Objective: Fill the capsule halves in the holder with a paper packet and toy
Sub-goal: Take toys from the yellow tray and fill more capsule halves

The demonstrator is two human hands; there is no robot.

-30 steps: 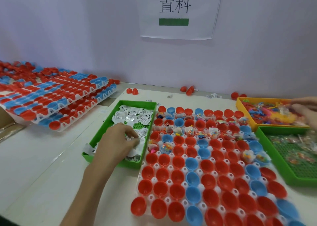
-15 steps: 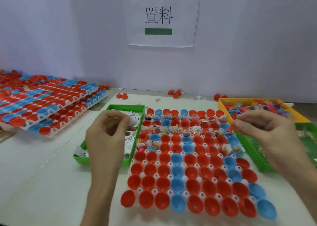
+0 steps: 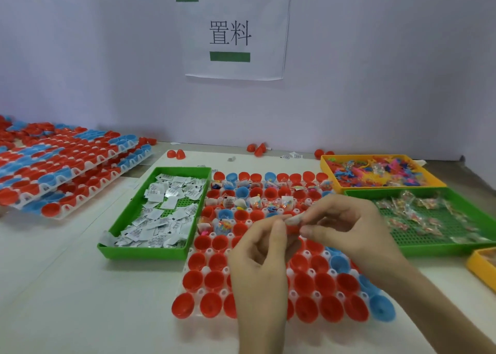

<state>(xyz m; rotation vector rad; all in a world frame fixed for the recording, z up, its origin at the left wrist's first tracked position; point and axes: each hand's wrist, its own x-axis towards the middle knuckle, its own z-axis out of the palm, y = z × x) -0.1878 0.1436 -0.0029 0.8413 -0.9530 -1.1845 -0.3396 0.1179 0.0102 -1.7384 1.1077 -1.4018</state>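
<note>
A white holder (image 3: 205, 269) packed with red and blue capsule halves lies in front of me; its far rows hold packets and toys, its near rows look bare. My left hand (image 3: 261, 249) and my right hand (image 3: 349, 227) meet above the holder's middle. Together they pinch a small white paper packet (image 3: 294, 219) between their fingertips. Whether the right hand also holds a toy is hidden. A green tray (image 3: 128, 219) of white paper packets sits left of the holder.
Right of the holder a yellow tray (image 3: 328, 175) holds bright loose toys and a green tray (image 3: 440, 249) holds bagged toys. Another yellow tray (image 3: 480, 267) shows at the right edge. Stacked filled holders (image 3: 67, 165) lie far left. Loose red halves (image 3: 175, 154) sit by the wall.
Both hands moved inward from the side trays and now meet over the holder's middle, pinching a packet between them.
</note>
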